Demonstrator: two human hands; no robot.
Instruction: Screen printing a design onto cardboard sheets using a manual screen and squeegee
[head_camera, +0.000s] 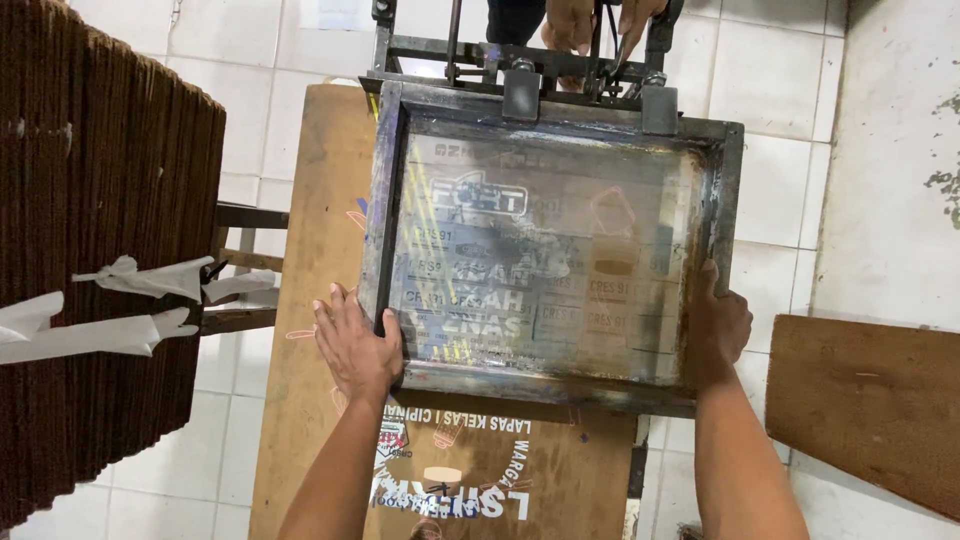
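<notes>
A metal-framed printing screen (560, 110) with a dark, ink-stained mesh is tilted over a brown cardboard sheet (320, 200) that lies on the work table. My left hand (355, 345) grips the frame's near left corner. On the near right side, my right hand (722, 325) holds the frame's edge. Printed white lettering shows on the cardboard (470, 470) below the frame. The frame's far edge is hinged to a metal stand (520, 60).
Another person's hands (590, 20) are at the top by the stand. A tall stack of brown cardboard sheets (100, 250) tied with white strips fills the left. A loose brown board (870, 400) lies on the white tiled floor at the right.
</notes>
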